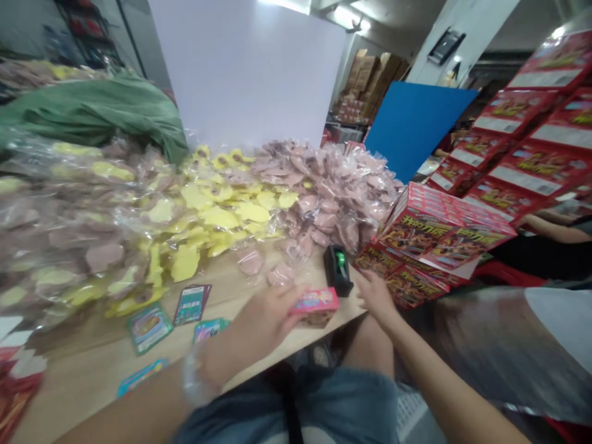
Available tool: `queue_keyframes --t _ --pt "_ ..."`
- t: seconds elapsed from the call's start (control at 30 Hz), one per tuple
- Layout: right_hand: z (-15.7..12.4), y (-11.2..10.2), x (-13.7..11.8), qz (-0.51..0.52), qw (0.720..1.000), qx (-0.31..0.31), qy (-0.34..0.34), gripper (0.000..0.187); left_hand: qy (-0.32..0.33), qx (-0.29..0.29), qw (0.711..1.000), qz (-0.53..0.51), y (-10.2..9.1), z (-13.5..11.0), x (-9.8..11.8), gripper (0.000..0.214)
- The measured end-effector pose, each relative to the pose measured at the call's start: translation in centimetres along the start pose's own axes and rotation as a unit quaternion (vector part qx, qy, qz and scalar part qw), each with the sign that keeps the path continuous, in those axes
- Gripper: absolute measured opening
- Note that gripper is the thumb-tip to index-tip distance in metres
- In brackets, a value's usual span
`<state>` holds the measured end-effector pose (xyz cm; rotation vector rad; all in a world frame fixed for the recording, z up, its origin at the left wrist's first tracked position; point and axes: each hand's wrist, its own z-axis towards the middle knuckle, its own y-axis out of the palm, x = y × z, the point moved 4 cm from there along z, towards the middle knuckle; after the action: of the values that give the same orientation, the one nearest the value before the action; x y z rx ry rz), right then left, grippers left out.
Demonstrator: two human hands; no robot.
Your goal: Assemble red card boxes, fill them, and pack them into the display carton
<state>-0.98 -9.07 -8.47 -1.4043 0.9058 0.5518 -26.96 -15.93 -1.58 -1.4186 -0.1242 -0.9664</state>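
My left hand (pixel 272 314), with a clear band at its wrist, is closed on a small red box (pixel 324 303) at the table's front edge. My right hand (pixel 377 299) is at the same edge, just right of a black tape dispenser (pixel 337 271) with a green core. Its fingers look stretched out and slightly blurred, and I see nothing in them. Left of my left hand lie several cards: a green-edged card (pixel 150 328), a small stack of cards (pixel 192 303) and a blue card (pixel 141 377). Part of another card (pixel 208 330) shows beside my forearm.
Yellow bagged pieces (pixel 231 216) and pinkish bagged pieces (pixel 328 203) heap across the back of the table (pixel 87 364). Shrink-wrapped red boxes (pixel 425 234) are stacked at right, with a taller stack (pixel 546 135) behind. Another person's arm (pixel 555 227) shows at far right.
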Motion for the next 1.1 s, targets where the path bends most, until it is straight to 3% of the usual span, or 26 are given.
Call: queue_keyframes --t 0.1,0.2,0.43,0.6,0.67,0.77,0.87,0.93,1.0,1.1 --pt "4.6 2.6 2.0 0.049 0.99 -0.055 0.124 0.027 0.008 -0.053 0.998 0.023 2.6 1.3 -0.5 0.035" --pt "4.9 3.8 3.0 0.112 0.977 -0.067 0.171 0.017 -0.018 -0.086 0.996 0.02 3.7 1.7 -1.2 0.037" --pt "-1.3 4.0 4.2 0.194 0.974 0.021 0.117 0.02 -0.106 -0.117 0.986 0.06 3.3 2.6 -3.2 0.034" --pt "-5.9 7.3 -1.5 0.285 0.952 -0.054 0.097 0.035 -0.123 -0.132 0.979 0.089 4.8 3.5 -2.2 0.03" --pt "-7.0 8.5 -3.1 0.325 0.937 -0.045 0.121 0.041 -0.13 -0.144 0.974 0.117 5.4 3.4 -1.3 0.032" --pt "-8.1 7.6 -2.2 0.25 0.961 0.001 0.118 0.041 -0.115 -0.141 0.976 0.116 5.0 2.7 0.9 0.032" --pt "-9.1 3.7 0.1 0.093 0.995 0.027 0.007 0.041 -0.066 -0.134 0.988 0.046 3.3 1.9 3.9 0.026" --pt "-9.3 2.1 1.5 0.039 0.997 -0.016 -0.061 0.048 -0.025 -0.117 0.992 -0.036 2.2 1.3 4.9 0.026" --pt "-8.7 2.6 2.6 0.016 0.993 -0.1 -0.068 0.043 -0.025 -0.072 0.994 -0.084 1.5 -0.1 3.6 0.03" --pt "-6.4 5.9 3.4 -0.085 0.984 -0.153 -0.017 0.041 -0.161 -0.015 0.987 -0.001 1.2 -5.9 -2.4 0.047"
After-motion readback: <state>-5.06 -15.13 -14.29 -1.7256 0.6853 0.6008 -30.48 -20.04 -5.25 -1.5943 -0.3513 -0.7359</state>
